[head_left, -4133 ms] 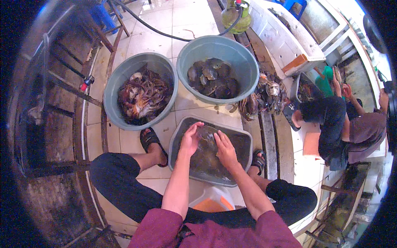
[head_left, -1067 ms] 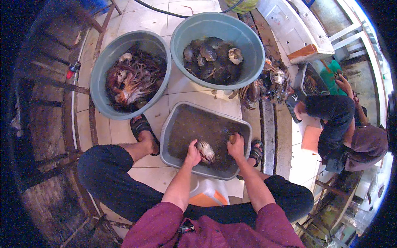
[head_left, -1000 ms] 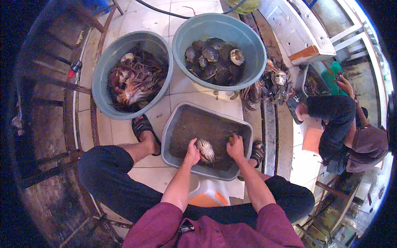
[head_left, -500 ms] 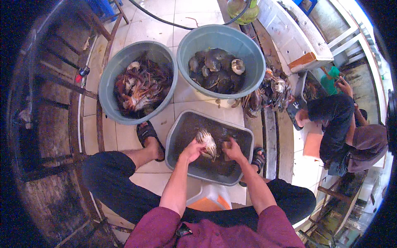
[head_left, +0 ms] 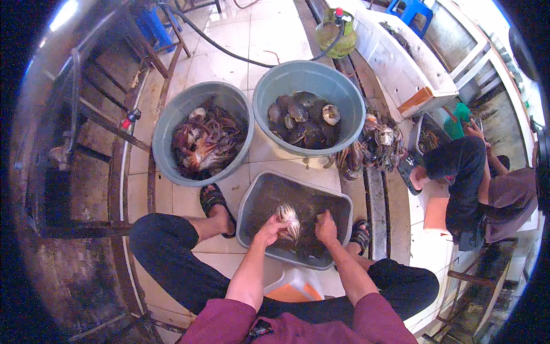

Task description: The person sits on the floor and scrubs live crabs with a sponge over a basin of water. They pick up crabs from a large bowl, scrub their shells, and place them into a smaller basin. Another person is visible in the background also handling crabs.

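A crab (head_left: 290, 222), its pale underside and folded legs showing, is gripped in my left hand (head_left: 269, 231) over the grey rectangular basin (head_left: 309, 182). Murky brown water fills that basin. Inside its right half, my right hand (head_left: 326, 229) is closed with curled fingers, apart from the crab. Whatever those fingers may hold is hidden. Beyond the basin, a round blue-grey tub (head_left: 162, 150) on the left holds reddish crabs and legs. A second round tub (head_left: 309, 79) contains dark crabs in water, one turned pale side up.
Tied crabs (head_left: 381, 140) lie in a heap right of the tubs, near a floor channel (head_left: 375, 212). A white foam box (head_left: 395, 60) and green gas cylinder (head_left: 338, 37) stand behind. At right sits another person (head_left: 464, 178). Wooden rails (head_left: 109, 117) line the left.
The view has tilted, so the tubs and basin appear lower. My left hand still holds the crab. My right hand has drawn slightly away from it, toward the basin's right side.
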The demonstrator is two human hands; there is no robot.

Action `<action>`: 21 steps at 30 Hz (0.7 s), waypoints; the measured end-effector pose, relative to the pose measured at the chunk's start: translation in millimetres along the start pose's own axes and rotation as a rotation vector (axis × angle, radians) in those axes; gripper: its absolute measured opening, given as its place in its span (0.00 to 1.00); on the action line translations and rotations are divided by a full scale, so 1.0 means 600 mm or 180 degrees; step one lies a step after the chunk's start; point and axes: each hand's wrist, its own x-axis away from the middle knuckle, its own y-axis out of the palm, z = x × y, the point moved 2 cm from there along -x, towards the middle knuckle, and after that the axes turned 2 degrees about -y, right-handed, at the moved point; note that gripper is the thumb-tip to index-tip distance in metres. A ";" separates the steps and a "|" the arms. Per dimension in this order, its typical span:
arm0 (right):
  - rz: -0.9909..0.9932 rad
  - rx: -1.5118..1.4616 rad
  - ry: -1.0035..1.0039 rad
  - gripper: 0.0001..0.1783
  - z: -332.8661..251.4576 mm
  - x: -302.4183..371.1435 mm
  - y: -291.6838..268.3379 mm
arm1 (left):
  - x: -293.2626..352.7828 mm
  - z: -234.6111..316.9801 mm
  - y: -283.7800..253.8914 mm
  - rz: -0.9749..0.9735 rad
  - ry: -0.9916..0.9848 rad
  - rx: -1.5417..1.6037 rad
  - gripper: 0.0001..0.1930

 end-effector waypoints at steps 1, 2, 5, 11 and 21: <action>0.0038 -0.0027 0.0371 0.26 0.020 0.002 -0.006 | 0.004 0.014 0.030 -0.0083 -0.0007 0.0183 0.21; 0.0072 -0.0064 0.0737 0.28 0.039 0.002 -0.011 | 0.008 0.033 0.057 -0.0160 -0.0016 0.0365 0.21; -0.0754 -0.0670 0.0480 0.35 0.031 -0.002 -0.003 | 0.031 0.077 0.062 -0.0292 -0.0413 0.0924 0.21; -0.1352 -0.0649 -0.0057 0.38 -0.136 0.015 -0.129 | 0.095 0.184 0.095 -0.0589 -0.0026 0.0701 0.24; -0.0406 -0.0392 -0.1074 0.36 -0.206 0.077 -0.290 | 0.162 0.291 0.150 -0.0860 -0.0240 0.0924 0.18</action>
